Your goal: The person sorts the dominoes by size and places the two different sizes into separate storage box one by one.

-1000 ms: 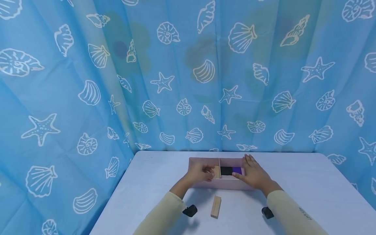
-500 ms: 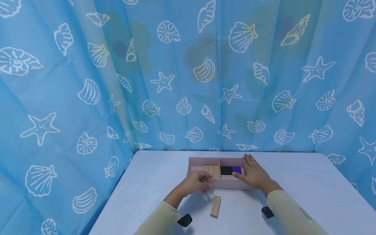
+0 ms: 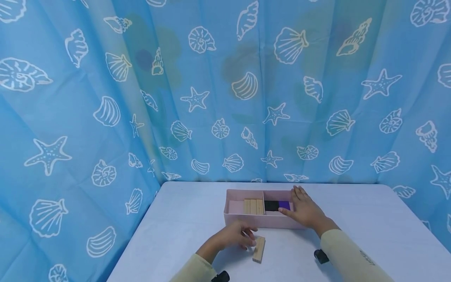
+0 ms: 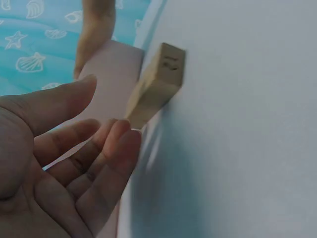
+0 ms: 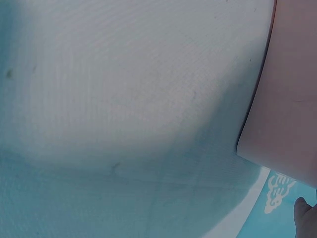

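Observation:
A single wooden block (image 3: 258,250) lies on the table in front of a pink two-compartment box (image 3: 246,221). My left hand (image 3: 235,235) is just left of this block, thumb and fingers apart; in the left wrist view the hand (image 4: 74,153) holds nothing and the block (image 4: 158,82) shows a dark mark on its end. Several similar blocks (image 3: 253,206) stand side by side in the box's left compartment. My right hand (image 3: 305,208) rests on the box's right end with fingers extended, the thumb near a purple piece (image 3: 284,205).
A black piece (image 3: 271,205) sits beside the purple one in the right compartment. The box stands toward the far side of a white table (image 3: 183,219). A blue shell-print curtain (image 3: 218,102) hangs behind and to the left.
My left hand has drawn back out of the box's left compartment and come down toward me to the loose block, uncovering the row of blocks. My right hand stays in place.

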Demonstrator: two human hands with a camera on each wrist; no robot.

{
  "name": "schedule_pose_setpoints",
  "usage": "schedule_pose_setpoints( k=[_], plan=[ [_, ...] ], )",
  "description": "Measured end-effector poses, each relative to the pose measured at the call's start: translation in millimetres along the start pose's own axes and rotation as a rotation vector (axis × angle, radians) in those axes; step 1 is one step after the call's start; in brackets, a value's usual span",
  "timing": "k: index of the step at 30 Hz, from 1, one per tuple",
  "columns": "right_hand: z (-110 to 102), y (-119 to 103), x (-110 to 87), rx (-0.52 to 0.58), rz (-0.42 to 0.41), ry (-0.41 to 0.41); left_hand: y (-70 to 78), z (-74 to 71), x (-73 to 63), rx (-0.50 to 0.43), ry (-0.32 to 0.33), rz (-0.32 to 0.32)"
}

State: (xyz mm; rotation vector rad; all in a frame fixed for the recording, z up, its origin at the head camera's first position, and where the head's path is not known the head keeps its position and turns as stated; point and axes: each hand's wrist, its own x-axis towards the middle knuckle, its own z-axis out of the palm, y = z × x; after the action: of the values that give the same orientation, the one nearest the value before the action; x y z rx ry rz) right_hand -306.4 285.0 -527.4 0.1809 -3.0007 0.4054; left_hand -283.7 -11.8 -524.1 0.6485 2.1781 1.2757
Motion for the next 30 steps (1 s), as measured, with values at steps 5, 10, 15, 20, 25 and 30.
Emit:
schedule_pose_setpoints(
  k=[5,10,15,20,25,30],
  plan=[
    [0.5,-1.3,-1.0,0.016,0.006,-0.001,-5.8,9.1,-1.2,0.016,-0.039,-0.015],
    [-0.6,-2.8,-2.6,0.013,0.000,0.000,-8.8,15.5,-0.3,0.096,-0.023,-0.003],
    [-4.6,-2.4,-2.5,0.013,-0.009,0.003,-4.9,17.3,2.7,0.202,-0.035,-0.043],
    [-7.6,-1.5,-0.9,0.007,-0.012,0.010,0.2,18.1,4.6,0.294,-0.043,-0.068],
    [-4.8,0.5,1.2,0.003,-0.011,0.011,-0.2,21.5,3.3,0.285,-0.023,-0.071],
    [0.0,1.0,0.2,0.006,-0.016,0.015,-2.0,24.4,-4.8,0.205,-0.013,-0.040]
  ],
)
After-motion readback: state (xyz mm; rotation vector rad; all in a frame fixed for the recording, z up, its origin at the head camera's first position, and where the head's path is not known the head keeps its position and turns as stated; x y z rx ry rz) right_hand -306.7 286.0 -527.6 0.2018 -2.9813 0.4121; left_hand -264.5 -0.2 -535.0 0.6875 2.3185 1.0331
